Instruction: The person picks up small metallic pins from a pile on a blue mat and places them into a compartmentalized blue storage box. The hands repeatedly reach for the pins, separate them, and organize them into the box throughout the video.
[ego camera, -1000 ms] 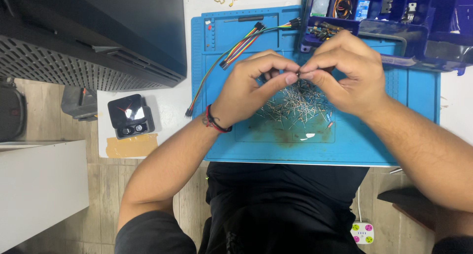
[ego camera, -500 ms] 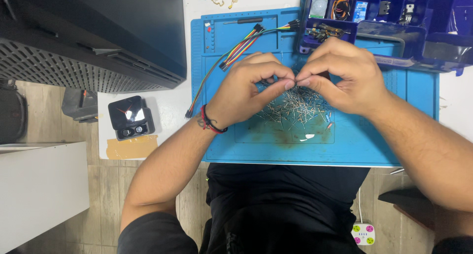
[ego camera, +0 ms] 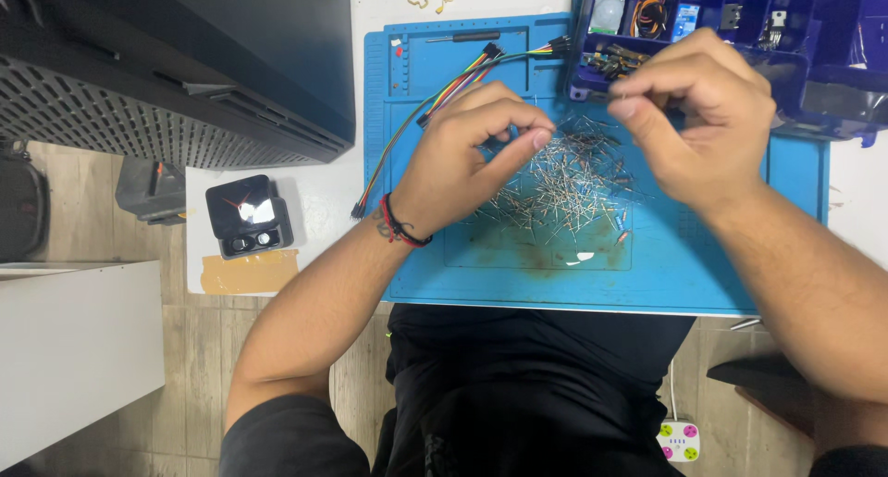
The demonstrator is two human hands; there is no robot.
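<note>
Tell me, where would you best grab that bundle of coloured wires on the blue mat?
Grip the coloured wires mid-length, coming from above. There they run flat and bunched together across the blue mat, clear of the hands. The black end plugs are small and splayed.

Coloured jumper wires (ego camera: 444, 86) lay across my blue mat's (ego camera: 740, 273) far corner. A black box (ego camera: 248, 216) sat on the white worktop (ego camera: 319, 209) to my left, near tan tape (ego camera: 248, 272). A socket strip (ego camera: 680, 438) lay on the floor.

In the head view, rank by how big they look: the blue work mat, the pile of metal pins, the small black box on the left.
1. blue work mat
2. pile of metal pins
3. small black box, though it looks close to the pile in size.
</note>
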